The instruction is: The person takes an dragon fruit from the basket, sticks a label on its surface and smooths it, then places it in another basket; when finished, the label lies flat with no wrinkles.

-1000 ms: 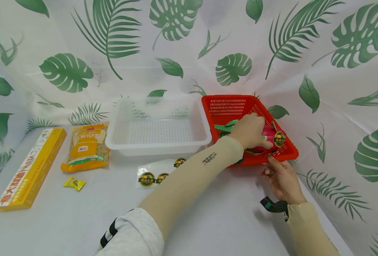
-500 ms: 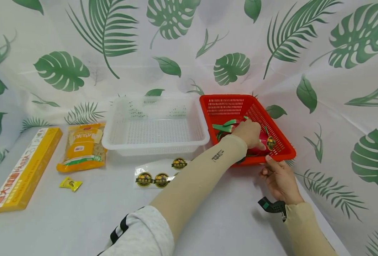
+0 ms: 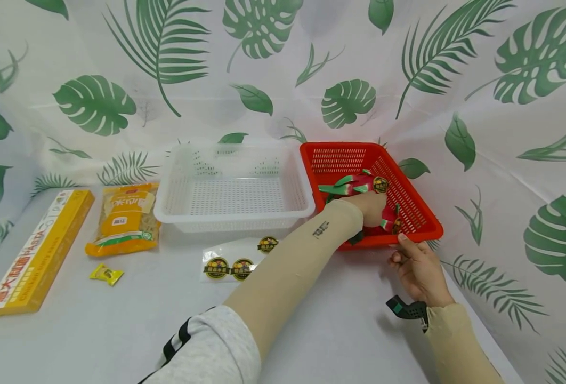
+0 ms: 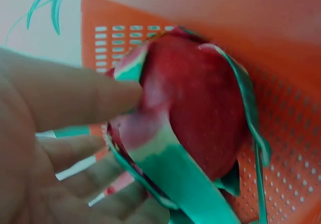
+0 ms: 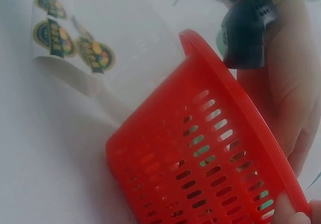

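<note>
In the head view my left hand (image 3: 373,208) reaches into the red basket (image 3: 419,234), over a pink-red dragon fruit (image 3: 388,217) near the front. The left wrist view shows my thumb against that dragon fruit (image 4: 195,98) and the fingers passing along its underside, partly hidden by green scales. Another dragon fruit (image 3: 360,184) with a round black-and-gold sticker (image 3: 381,185) lies behind it. My right hand (image 3: 422,272) pinches the basket's front right rim, thumb on top and fingers beneath. Right fingertips (image 5: 291,214) show at the rim (image 5: 251,116) in the right wrist view.
A white perforated basket (image 3: 235,217) stands left of the red one. In front lies a sticker sheet (image 3: 230,261). Farther left are an orange-labelled pasta bag (image 3: 126,218), a small yellow wrapped candy (image 3: 106,274) and a long yellow pasta box (image 3: 40,250). Patterned cloth rises behind.
My left hand has shifted toward the basket's front and lower, uncovering the stickered dragon fruit behind. The front fruit has moved slightly left and down. My right hand stays on the rim.
</note>
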Demonstrator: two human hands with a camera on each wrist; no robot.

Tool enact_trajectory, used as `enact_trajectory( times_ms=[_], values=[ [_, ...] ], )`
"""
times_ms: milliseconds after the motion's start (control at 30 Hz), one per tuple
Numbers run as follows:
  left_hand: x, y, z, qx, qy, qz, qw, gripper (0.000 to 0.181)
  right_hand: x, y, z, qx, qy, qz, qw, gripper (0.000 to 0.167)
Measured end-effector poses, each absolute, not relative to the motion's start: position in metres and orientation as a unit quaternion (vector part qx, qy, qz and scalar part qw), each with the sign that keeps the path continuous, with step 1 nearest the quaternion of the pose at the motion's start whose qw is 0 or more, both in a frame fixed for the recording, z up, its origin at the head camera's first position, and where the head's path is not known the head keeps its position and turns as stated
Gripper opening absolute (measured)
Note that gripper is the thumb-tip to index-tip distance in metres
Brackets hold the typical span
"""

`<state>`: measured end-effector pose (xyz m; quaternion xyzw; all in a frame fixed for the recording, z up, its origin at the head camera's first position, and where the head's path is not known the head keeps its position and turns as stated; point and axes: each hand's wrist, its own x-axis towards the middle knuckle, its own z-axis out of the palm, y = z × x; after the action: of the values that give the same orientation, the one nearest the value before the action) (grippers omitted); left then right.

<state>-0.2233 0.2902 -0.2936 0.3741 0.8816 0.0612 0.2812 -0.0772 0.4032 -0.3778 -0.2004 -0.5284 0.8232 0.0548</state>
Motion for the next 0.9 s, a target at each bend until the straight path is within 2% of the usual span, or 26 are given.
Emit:
enact_trajectory(
  times_ms=[67,167,300,600,767,900],
  values=[
    [-0.224,0.287,-0.291,0.370,0.880,0.061,0.293,0.063,-0.078,0.403,-0.378,-0.203,-0.531,0.821,0.055,0.012],
    [-0.227,0.281,-0.290,0.373,0.875,0.077,0.299,0.063,-0.078,0.404,-0.378,-0.204,-0.531,0.821,0.050,0.011],
    [-0.232,0.271,-0.290,0.380,0.878,0.104,0.271,0.059,-0.080,0.404,-0.377,-0.194,-0.534,0.822,0.042,0.013],
    [-0.226,0.228,-0.282,0.432,0.874,0.181,0.133,0.059,-0.087,0.409,-0.379,-0.197,-0.604,0.772,0.020,0.020],
    [-0.202,0.179,-0.281,0.439,0.871,0.216,0.044,0.050,-0.076,0.410,-0.380,-0.213,-0.719,0.662,0.002,0.036],
    [-0.181,0.135,-0.297,0.451,0.859,0.239,-0.030,0.039,-0.065,0.405,-0.379,-0.206,-0.805,0.556,0.028,0.042]
  ],
)
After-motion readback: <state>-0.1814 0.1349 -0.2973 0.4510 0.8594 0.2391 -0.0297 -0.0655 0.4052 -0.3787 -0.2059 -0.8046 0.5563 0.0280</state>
